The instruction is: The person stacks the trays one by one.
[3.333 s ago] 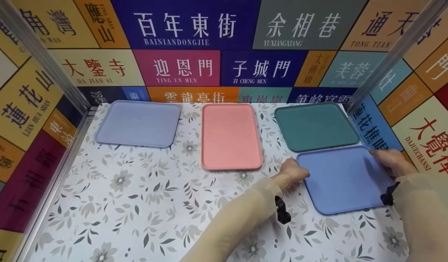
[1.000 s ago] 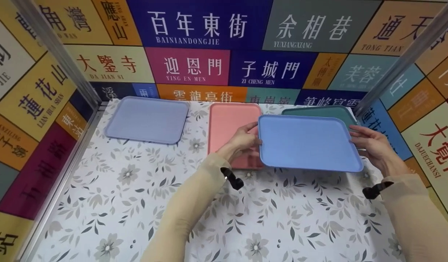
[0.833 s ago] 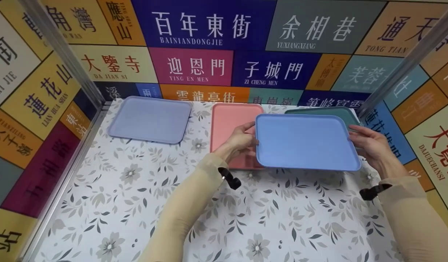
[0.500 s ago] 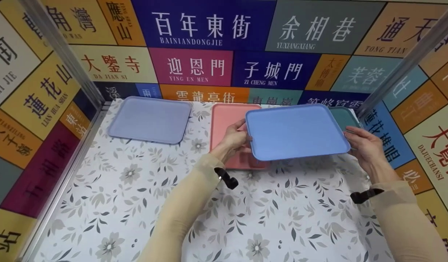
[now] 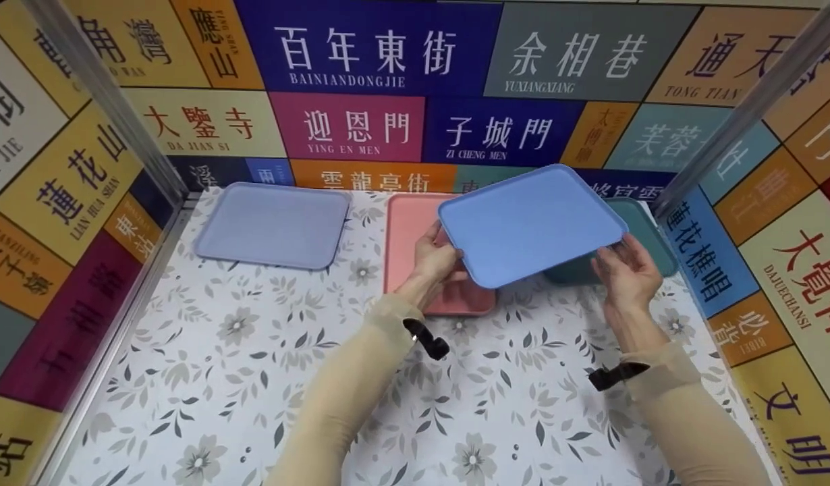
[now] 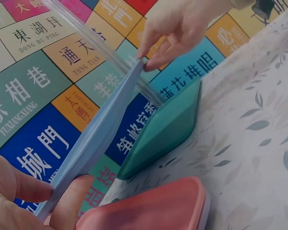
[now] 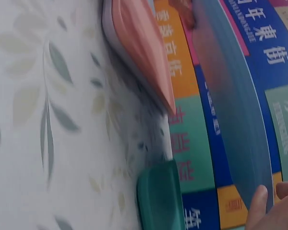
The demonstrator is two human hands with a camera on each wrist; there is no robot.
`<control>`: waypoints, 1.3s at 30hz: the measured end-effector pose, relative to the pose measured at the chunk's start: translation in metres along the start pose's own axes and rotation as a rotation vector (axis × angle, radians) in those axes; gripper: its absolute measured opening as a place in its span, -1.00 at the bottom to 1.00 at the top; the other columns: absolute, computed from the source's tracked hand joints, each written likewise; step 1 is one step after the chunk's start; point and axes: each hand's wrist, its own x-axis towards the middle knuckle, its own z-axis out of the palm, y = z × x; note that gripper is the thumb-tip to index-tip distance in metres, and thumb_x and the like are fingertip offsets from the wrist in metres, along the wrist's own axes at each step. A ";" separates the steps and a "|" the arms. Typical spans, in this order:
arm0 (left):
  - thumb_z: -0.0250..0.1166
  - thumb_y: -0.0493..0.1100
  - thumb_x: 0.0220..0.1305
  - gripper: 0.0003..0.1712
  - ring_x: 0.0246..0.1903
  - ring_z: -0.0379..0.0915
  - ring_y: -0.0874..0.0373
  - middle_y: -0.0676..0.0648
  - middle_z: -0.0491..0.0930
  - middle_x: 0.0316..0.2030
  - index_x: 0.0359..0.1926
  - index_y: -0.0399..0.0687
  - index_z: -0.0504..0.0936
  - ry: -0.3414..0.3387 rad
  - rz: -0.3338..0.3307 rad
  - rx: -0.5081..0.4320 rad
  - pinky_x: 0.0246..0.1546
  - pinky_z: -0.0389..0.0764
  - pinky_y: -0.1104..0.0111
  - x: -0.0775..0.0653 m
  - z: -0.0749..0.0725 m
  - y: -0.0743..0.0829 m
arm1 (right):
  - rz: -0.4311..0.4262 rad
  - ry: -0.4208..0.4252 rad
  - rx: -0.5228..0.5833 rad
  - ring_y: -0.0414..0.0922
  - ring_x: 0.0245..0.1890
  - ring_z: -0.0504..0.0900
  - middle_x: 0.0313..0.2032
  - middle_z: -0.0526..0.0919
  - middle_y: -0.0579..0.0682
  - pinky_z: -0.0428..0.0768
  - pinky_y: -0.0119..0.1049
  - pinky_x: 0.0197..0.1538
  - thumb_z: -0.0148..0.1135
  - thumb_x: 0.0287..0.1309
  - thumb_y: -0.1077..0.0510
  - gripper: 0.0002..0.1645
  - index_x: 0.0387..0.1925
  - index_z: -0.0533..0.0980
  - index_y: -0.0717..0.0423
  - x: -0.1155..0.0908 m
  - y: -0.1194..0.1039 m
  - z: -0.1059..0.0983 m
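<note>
A blue rectangular tray (image 5: 530, 226) is held up off the table between both hands, turned so its right end points up and back. My left hand (image 5: 436, 263) pinches its left edge; in the left wrist view the thumb and fingers (image 6: 72, 201) lie on either side of the rim. My right hand (image 5: 627, 273) grips the right corner, with thumb and fingers at the edge in the right wrist view. Below the raised tray, a pink tray (image 5: 469, 299) and a green tray (image 5: 648, 236) lie on the table, each partly hidden by it.
A pale lavender-blue tray (image 5: 273, 226) lies at the back left. The table (image 5: 307, 405) has a white cloth with grey leaves and flowers. Printed wall panels (image 5: 347, 54) with large characters enclose the back and both sides, joined by metal corner posts (image 5: 745, 94).
The blue tray was lifted from the front right of the table and carried left. In the last half second it has risen and rotated, the right hand moving left with it.
</note>
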 end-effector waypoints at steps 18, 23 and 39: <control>0.10 -0.60 0.27 0.18 -0.52 0.64 0.15 -0.25 0.58 0.14 0.83 0.23 0.12 0.082 0.044 -0.049 -0.64 0.74 0.39 -0.004 0.008 -0.011 | -0.005 -0.081 -0.185 -0.19 0.05 0.67 0.82 0.02 0.14 0.86 -0.44 -0.11 0.34 0.37 0.54 0.13 0.80 0.18 -0.12 -0.043 0.055 0.046; 0.12 -0.61 0.25 0.20 -0.53 0.58 0.15 -0.01 0.38 -0.21 0.83 0.25 0.13 0.078 0.047 -0.064 -0.66 0.72 0.41 -0.005 0.008 -0.014 | 0.004 -0.068 -0.192 -0.20 -0.01 0.71 0.82 0.05 0.11 0.85 -0.45 -0.18 0.32 0.37 0.55 0.13 0.80 0.19 -0.16 -0.045 0.055 0.051; 0.30 -0.50 0.39 -0.20 -0.02 0.75 -0.08 -0.34 0.65 0.32 0.63 -0.22 0.42 -0.025 0.044 -0.061 0.35 0.79 -0.14 0.015 -0.036 -0.016 | 0.143 -0.089 -0.233 -0.19 -0.07 0.66 0.83 0.03 0.04 0.78 -0.43 -0.31 0.23 0.36 0.56 0.14 0.78 0.24 -0.27 -0.027 0.039 0.045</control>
